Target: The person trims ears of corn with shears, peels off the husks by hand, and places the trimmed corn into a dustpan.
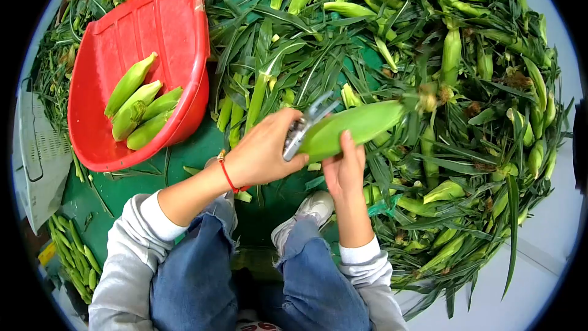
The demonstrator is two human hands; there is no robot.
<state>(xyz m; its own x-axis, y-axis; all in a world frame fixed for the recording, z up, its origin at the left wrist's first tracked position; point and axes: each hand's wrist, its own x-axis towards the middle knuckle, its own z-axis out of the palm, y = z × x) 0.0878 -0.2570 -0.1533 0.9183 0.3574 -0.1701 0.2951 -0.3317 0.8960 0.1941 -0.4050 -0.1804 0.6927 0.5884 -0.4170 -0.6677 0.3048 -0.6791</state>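
Note:
My left hand, with a red string on its wrist, is closed on a metal hand tool, partly hidden by the fingers and slightly blurred. The tool meets the left end of a green corn ear in its husk. Around the underside of that ear are the fingers of my right hand. The ear's silk end points right and is blurred.
A red scoop at the left holds several husked-on ears. Leaves and corn ears are heaped behind and to the right. A pale crate and more green ears are at the far left.

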